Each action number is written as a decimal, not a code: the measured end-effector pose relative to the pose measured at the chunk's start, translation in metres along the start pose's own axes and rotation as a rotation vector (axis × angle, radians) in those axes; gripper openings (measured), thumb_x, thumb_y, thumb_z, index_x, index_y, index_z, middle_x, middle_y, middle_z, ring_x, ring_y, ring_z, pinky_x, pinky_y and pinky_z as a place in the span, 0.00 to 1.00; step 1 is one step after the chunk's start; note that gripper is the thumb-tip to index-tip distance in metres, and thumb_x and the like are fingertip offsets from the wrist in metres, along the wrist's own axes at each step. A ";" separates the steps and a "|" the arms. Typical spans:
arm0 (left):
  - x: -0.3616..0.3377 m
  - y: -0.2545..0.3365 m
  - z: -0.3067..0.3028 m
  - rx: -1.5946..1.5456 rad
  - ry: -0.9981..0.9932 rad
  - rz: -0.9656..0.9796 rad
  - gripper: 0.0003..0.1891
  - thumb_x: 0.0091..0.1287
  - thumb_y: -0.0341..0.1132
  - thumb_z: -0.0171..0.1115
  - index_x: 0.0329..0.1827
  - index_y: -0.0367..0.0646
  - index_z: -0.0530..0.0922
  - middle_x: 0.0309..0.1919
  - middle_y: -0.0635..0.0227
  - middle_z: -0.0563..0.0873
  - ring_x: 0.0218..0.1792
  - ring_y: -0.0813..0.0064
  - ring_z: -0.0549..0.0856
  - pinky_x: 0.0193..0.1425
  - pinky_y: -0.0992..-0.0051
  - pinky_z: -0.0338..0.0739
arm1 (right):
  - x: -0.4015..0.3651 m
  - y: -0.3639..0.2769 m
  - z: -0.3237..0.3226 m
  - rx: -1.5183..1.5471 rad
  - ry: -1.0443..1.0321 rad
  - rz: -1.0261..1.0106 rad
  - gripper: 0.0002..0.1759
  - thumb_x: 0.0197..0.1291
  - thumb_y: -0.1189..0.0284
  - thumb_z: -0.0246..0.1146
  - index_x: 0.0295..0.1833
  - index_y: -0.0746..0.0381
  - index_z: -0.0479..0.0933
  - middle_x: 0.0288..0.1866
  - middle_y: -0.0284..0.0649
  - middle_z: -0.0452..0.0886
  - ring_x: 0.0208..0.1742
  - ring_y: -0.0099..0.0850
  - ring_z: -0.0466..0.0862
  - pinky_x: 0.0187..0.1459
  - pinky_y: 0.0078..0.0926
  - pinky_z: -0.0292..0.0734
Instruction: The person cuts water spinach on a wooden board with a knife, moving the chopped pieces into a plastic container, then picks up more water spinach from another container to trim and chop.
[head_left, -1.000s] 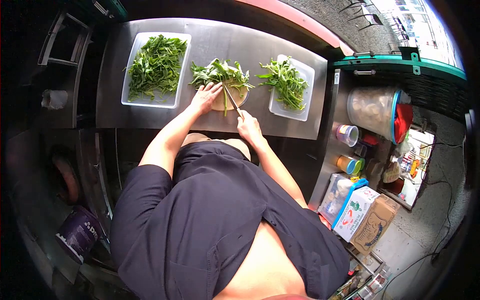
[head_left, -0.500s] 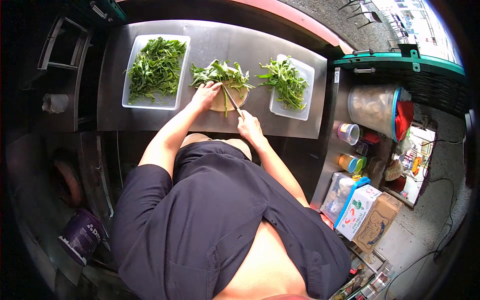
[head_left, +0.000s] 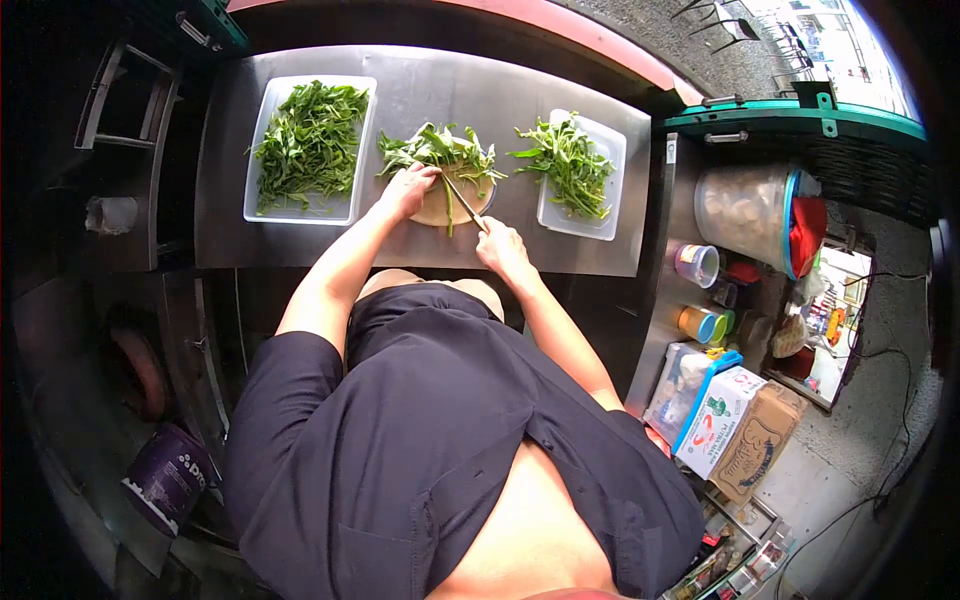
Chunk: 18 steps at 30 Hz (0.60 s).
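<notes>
left hand (head_left: 410, 187) pressing greens (head_left: 435, 150) on round board (head_left: 425, 208), right hand (head_left: 502, 245) gripping knife (head_left: 466, 203) over board

The table (head_left: 420, 90) around the round board (head_left: 432, 206) looks metallic, smooth, softly glossy; beside the board, translucent plastic trays (head_left: 257, 150) (slightly cloudy).

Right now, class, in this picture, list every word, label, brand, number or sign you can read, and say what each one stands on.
"pro", on the purple bucket; any further letters are hidden or unclear.
"PUTRA MAS", on the white box; its other print is too small.
Too blurred to read: the script on the brown box.
Too small to read: the label on the plastic cup.
</notes>
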<state>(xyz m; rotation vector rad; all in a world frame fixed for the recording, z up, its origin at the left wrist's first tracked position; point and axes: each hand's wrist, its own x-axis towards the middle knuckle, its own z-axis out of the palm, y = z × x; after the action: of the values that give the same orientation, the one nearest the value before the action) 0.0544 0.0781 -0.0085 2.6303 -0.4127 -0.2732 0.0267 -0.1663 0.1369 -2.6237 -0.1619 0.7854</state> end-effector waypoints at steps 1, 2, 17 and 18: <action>0.000 -0.002 0.002 -0.004 0.030 0.010 0.25 0.57 0.22 0.57 0.60 0.38 0.84 0.71 0.70 0.80 0.65 0.62 0.78 0.68 0.66 0.77 | 0.000 -0.001 -0.002 -0.005 -0.005 0.000 0.13 0.71 0.66 0.60 0.57 0.57 0.80 0.48 0.55 0.88 0.54 0.60 0.86 0.55 0.55 0.80; 0.001 -0.003 0.004 -0.008 0.059 0.021 0.24 0.56 0.23 0.59 0.58 0.37 0.85 0.71 0.71 0.80 0.65 0.63 0.78 0.68 0.67 0.78 | -0.001 -0.002 -0.004 -0.004 -0.004 0.000 0.13 0.71 0.66 0.60 0.57 0.57 0.80 0.48 0.55 0.88 0.54 0.60 0.86 0.55 0.55 0.80; -0.002 -0.005 0.003 0.077 0.075 0.035 0.29 0.53 0.23 0.62 0.63 0.38 0.82 0.72 0.69 0.79 0.66 0.63 0.78 0.67 0.66 0.79 | -0.004 -0.005 -0.005 0.004 0.023 0.017 0.13 0.70 0.66 0.61 0.57 0.56 0.81 0.48 0.58 0.87 0.53 0.61 0.86 0.55 0.56 0.81; -0.002 -0.002 -0.003 0.077 0.075 0.034 0.29 0.53 0.23 0.62 0.63 0.38 0.82 0.72 0.69 0.79 0.66 0.63 0.78 0.67 0.66 0.79 | -0.004 -0.004 -0.004 0.019 0.022 0.012 0.14 0.70 0.66 0.61 0.58 0.55 0.81 0.48 0.58 0.87 0.53 0.61 0.86 0.55 0.55 0.81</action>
<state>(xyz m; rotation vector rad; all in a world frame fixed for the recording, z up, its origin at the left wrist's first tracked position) 0.0535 0.0820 -0.0063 2.6966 -0.4507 -0.1496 0.0259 -0.1644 0.1437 -2.6166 -0.1321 0.7580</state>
